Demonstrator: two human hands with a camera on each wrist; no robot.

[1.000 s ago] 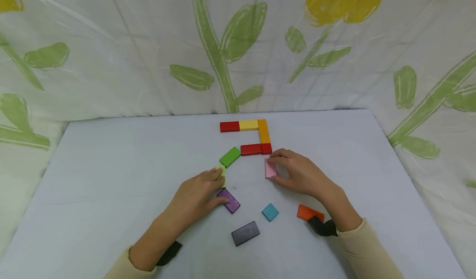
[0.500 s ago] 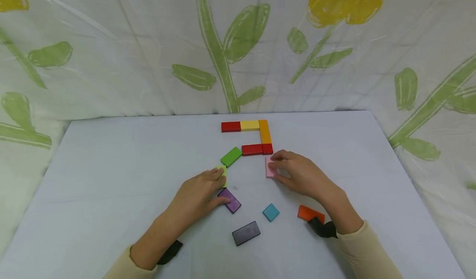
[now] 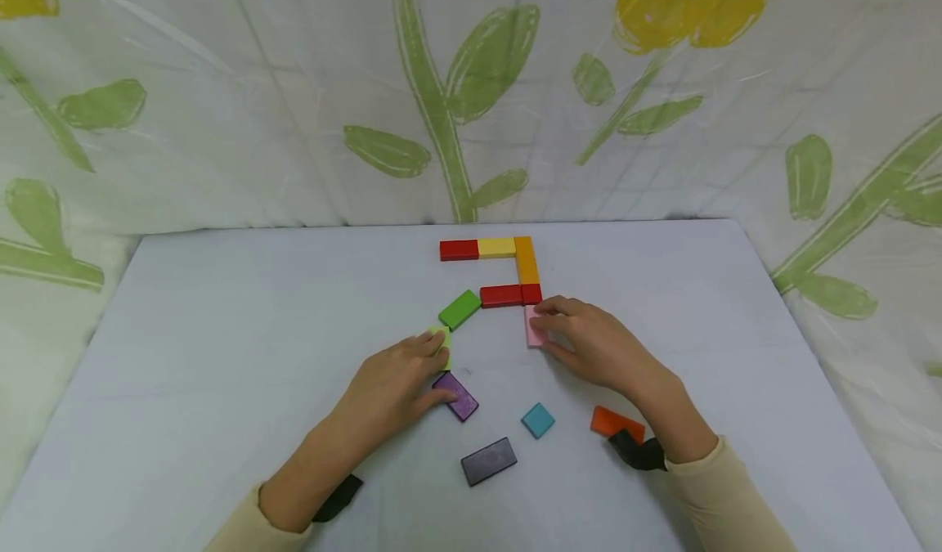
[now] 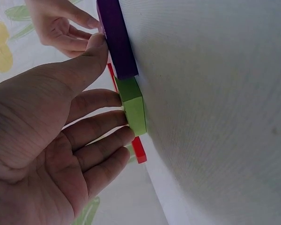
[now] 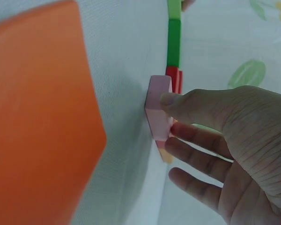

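Observation:
My left hand [image 3: 383,388] lies over two blocks. Its fingertips touch the light green block [image 4: 134,108], and its thumb rests on the purple block [image 3: 460,405]. The purple block meets the light green one end to end. With thumb and fingers my right hand [image 3: 599,343] pinches a pink block [image 5: 158,105], which lies on the table just below the small red square block [image 3: 531,293]. The fingers cover part of the pink block's right side in the head view. A green block [image 3: 459,309] links the light green block to a long red block [image 3: 501,296].
Farther back, an orange-yellow block [image 3: 527,260], a yellow block [image 3: 496,247] and a dark red block [image 3: 459,250] continue the line. Nearer lie a blue square block [image 3: 538,420], a dark grey block [image 3: 489,461] and an orange block [image 3: 614,423] by the right wrist.
The pink block has slid slightly away from me, and its gap to the small red square has closed. My left hand stays on its blocks. The head view has shifted a little.

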